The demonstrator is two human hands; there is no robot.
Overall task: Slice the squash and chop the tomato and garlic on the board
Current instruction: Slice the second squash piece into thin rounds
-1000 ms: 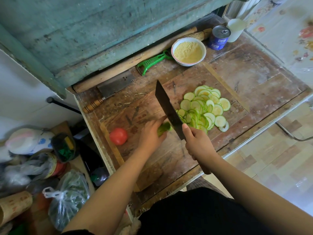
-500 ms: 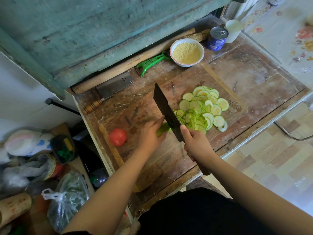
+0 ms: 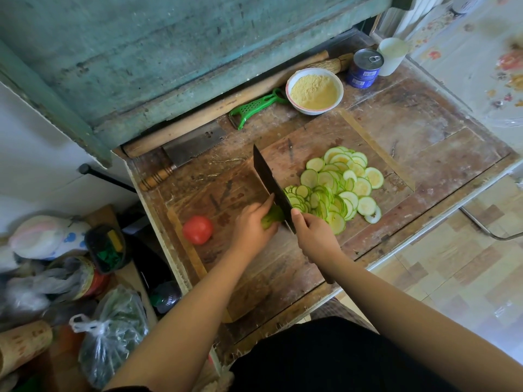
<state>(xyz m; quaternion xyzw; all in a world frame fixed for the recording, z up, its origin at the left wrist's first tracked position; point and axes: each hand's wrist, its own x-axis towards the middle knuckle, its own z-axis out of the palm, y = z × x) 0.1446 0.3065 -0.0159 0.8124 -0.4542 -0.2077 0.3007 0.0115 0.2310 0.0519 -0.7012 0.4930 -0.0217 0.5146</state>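
Green squash stub (image 3: pixel 272 215) got shorter; left hand (image 3: pixel 252 227) pinches it, right hand (image 3: pixel 314 236) still clamps the knife (image 3: pixel 271 185); tomato (image 3: pixel 197 230) waits.

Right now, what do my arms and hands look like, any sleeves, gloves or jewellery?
Both forearms are bare as far as the view reaches, with no long sleeves. The left hand and right hand wear no gloves, and no rings, watch or bracelet show. At the bottom edge there is dark, black-looking clothing on the body.
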